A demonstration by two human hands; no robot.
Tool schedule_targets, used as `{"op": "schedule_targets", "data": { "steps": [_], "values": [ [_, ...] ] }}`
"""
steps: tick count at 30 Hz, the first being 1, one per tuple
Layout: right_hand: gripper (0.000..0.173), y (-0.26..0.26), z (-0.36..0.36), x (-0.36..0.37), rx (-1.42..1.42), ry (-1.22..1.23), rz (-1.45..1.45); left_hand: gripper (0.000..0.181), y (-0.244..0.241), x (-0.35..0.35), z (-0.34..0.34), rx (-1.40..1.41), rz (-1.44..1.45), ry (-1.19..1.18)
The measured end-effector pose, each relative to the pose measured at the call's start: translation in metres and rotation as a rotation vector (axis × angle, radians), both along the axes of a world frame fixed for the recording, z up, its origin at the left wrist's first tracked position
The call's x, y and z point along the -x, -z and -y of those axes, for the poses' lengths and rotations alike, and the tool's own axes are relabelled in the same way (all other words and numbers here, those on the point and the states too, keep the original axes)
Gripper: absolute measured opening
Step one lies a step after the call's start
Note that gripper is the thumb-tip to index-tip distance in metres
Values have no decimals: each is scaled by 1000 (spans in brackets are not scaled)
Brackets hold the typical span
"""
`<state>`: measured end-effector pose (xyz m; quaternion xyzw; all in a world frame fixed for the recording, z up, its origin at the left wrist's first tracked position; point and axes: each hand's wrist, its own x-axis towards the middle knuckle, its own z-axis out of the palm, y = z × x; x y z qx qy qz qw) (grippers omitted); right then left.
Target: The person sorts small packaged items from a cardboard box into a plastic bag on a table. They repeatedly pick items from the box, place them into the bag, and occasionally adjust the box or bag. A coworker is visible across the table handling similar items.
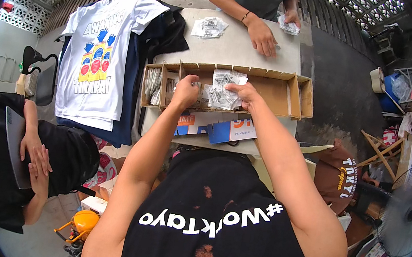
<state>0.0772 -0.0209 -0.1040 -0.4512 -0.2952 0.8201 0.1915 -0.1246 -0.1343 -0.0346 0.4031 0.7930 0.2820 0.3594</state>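
Note:
A long, divided cardboard box [272, 92] lies across the table in front of me. My right hand [248, 95] pinches a fanned bunch of clear plastic packets with printed writing [228, 89] above its middle compartment. Inside the left part of that compartment is my left hand [186, 92], its fingers curled and partly hidden, beside more packets [205, 94]. Whether it grips any of them cannot be seen. More packets stand on edge in the box's leftmost compartment [152, 87].
Stacked shirts [96, 61] cover the table's left side. Across the table [184, 50], a person's hand [261, 37] hovers near a packet pile [207, 27]; the other holds packets [289, 25]. Printed boxes [215, 127] lie before me. A seated person [37, 154] is at left, a fan [407, 213] at right.

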Motion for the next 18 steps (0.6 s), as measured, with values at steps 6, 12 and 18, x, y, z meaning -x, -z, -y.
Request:
{"op": "schedule_targets", "data": {
  "steps": [6,12,18],
  "values": [
    [33,-11,9,7,32,-38,-100,37,83,-7,-3,-197,48,-58],
    [39,2,10,-1,58,-106,-257,37,6,-42,-15,98,256,64],
    [35,-1,15,6,-25,-50,-173,46,24,-41,-12,-118,237,34]
  ]
}}
